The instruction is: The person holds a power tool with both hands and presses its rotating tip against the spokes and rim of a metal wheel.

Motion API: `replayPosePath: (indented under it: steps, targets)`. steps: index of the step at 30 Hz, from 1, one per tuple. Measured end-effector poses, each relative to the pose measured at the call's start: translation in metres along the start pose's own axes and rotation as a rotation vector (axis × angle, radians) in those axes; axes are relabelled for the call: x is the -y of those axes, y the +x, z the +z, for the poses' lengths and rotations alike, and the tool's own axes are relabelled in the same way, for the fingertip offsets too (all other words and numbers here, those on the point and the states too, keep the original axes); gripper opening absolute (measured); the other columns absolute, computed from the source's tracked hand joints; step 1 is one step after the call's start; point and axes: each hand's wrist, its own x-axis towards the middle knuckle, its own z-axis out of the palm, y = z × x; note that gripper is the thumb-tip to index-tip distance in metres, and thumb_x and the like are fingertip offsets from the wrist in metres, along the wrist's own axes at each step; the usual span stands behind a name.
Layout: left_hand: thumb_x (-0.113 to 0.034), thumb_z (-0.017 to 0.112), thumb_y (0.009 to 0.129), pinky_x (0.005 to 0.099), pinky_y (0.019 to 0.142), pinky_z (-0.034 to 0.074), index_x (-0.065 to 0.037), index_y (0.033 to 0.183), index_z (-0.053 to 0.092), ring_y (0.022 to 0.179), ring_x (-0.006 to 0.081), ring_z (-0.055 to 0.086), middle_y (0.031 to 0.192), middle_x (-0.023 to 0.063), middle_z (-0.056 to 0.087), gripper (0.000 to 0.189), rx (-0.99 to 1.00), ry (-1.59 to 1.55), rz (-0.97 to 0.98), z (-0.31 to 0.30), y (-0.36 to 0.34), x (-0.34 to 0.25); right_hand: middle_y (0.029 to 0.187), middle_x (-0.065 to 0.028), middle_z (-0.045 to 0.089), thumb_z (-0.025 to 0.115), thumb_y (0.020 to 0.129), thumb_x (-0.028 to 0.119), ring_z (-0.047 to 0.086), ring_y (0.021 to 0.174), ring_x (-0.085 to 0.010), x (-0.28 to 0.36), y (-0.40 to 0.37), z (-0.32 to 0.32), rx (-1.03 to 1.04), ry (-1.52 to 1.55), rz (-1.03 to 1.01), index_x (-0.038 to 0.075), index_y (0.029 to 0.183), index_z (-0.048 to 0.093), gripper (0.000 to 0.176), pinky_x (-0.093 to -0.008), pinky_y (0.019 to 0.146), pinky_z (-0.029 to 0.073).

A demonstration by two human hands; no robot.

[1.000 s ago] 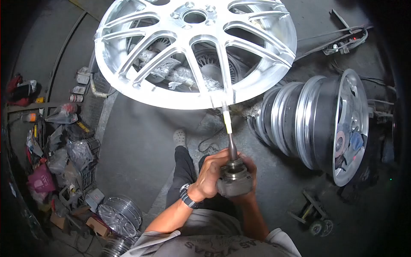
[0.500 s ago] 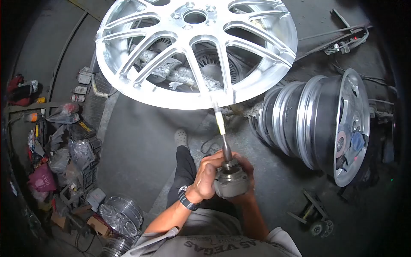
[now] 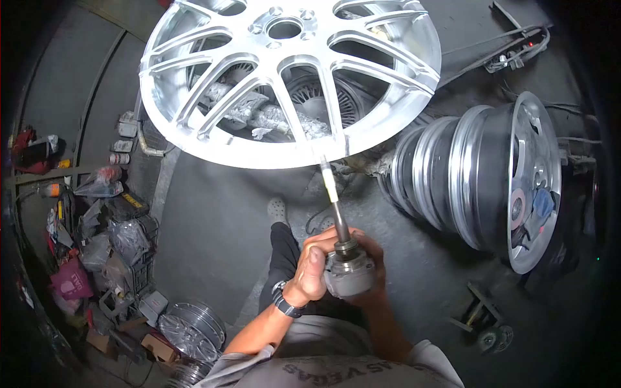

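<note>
A grey metal power tool (image 3: 350,275) is held between my hands in front of my torso, its long shaft pointing up and forward. My left hand (image 3: 312,271), with a dark watch at the wrist, wraps round its left side. On the right side my right hand (image 3: 374,258) grips it, partly hidden behind the tool body. The shaft's pale, blurred tip reaches the near rim of a bright silver multi-spoke wheel (image 3: 249,155), close to the foot of a spoke.
More silver wheels (image 3: 475,174) lie on their sides at the right, with a blue cloth on one. A small wheeled trolley (image 3: 482,320) stands on the floor at lower right. Bags, crates and a wrapped wheel (image 3: 187,330) crowd the left.
The view has shifted slightly, so the silver wheel sits a little further left and the trolley further right. Both hands keep their hold on the tool.
</note>
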Motion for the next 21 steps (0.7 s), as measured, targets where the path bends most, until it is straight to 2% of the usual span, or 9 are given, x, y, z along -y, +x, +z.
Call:
replayPosePath:
  steps: [5, 7, 8, 12, 15, 18, 20, 21]
  targets:
    - [-0.057, 0.013, 0.098, 0.0421, 0.091, 0.044, 0.009, 0.095, 0.063, 0.099, 0.0377, 0.060, 0.109, 0.0245, 0.063, 0.083, 0.028, 0.045, -0.042, -0.003, -0.001, 0.002, 0.134, -0.0230, 0.052, 0.081, 0.068, 0.011, 0.052, 0.124, -0.0363, 0.004, 0.003, 0.001, -0.064, -0.018, -0.007, 0.004, 0.134, 0.045, 0.075, -0.0451, 0.104, 0.040]
    - [-0.057, 0.013, 0.098, 0.0419, 0.089, 0.044, 0.009, 0.094, 0.063, 0.096, 0.0370, 0.059, 0.109, 0.0246, 0.062, 0.082, 0.011, 0.035, -0.029, -0.003, -0.005, -0.001, 0.134, -0.0222, 0.052, 0.082, 0.067, 0.009, 0.052, 0.124, -0.0366, 0.010, 0.011, 0.001, 0.037, -0.004, -0.033, 0.004, 0.132, 0.047, 0.074, -0.0448, 0.104, 0.040]
    - [-0.057, 0.013, 0.098, 0.0417, 0.088, 0.044, 0.009, 0.095, 0.063, 0.095, 0.0367, 0.059, 0.109, 0.0249, 0.062, 0.082, -0.015, 0.004, -0.045, -0.003, -0.007, -0.003, 0.134, -0.0216, 0.052, 0.082, 0.066, 0.007, 0.052, 0.124, -0.0366, 0.010, 0.009, 0.002, 0.051, 0.032, 0.023, 0.003, 0.131, 0.047, 0.074, -0.0445, 0.104, 0.041]
    - [-0.059, 0.015, 0.098, 0.0397, 0.086, 0.044, 0.009, 0.095, 0.063, 0.095, 0.0346, 0.059, 0.109, 0.0251, 0.062, 0.083, -0.046, 0.003, -0.071, 0.002, -0.006, -0.001, 0.134, -0.0215, 0.052, 0.083, 0.065, 0.005, 0.052, 0.124, -0.0366, 0.010, 0.005, 0.005, -0.014, 0.089, 0.049, 0.003, 0.131, 0.047, 0.075, -0.0443, 0.104, 0.041]
    - [-0.060, 0.014, 0.098, 0.0393, 0.087, 0.044, 0.009, 0.096, 0.063, 0.096, 0.0339, 0.059, 0.109, 0.0247, 0.062, 0.084, -0.025, 0.023, -0.092, 0.002, -0.006, -0.002, 0.134, -0.0221, 0.052, 0.083, 0.066, 0.005, 0.052, 0.124, -0.0366, 0.010, 0.007, 0.001, -0.050, 0.051, -0.020, 0.002, 0.132, 0.047, 0.075, -0.0444, 0.104, 0.041]
    - [-0.061, 0.013, 0.098, 0.0396, 0.088, 0.044, 0.009, 0.098, 0.063, 0.097, 0.0337, 0.058, 0.111, 0.0243, 0.062, 0.086, -0.020, 0.015, -0.117, 0.001, -0.009, -0.005, 0.134, -0.0229, 0.052, 0.083, 0.066, 0.004, 0.052, 0.125, -0.0364, 0.019, 0.014, 0.000, 0.053, -0.026, -0.020, 0.002, 0.132, 0.046, 0.076, -0.0439, 0.104, 0.041]
    - [-0.061, 0.013, 0.098, 0.0390, 0.087, 0.044, 0.009, 0.099, 0.063, 0.096, 0.0331, 0.059, 0.109, 0.0237, 0.062, 0.086, -0.174, -0.059, -0.154, 0.006, -0.015, -0.008, 0.133, -0.0230, 0.052, 0.084, 0.066, 0.006, 0.052, 0.125, -0.0360, 0.028, 0.017, 0.005, 0.050, -0.029, 0.022, 0.001, 0.132, 0.046, 0.077, -0.0433, 0.103, 0.041]
    - [-0.061, 0.013, 0.098, 0.0390, 0.087, 0.044, 0.009, 0.099, 0.063, 0.096, 0.0331, 0.059, 0.109, 0.0237, 0.062, 0.086, -0.172, -0.059, -0.155, 0.005, -0.013, -0.008, 0.133, -0.0230, 0.052, 0.084, 0.066, 0.006, 0.052, 0.125, -0.0360, 0.026, 0.016, 0.005, 0.047, -0.029, 0.022, 0.001, 0.132, 0.046, 0.077, -0.0433, 0.103, 0.041]
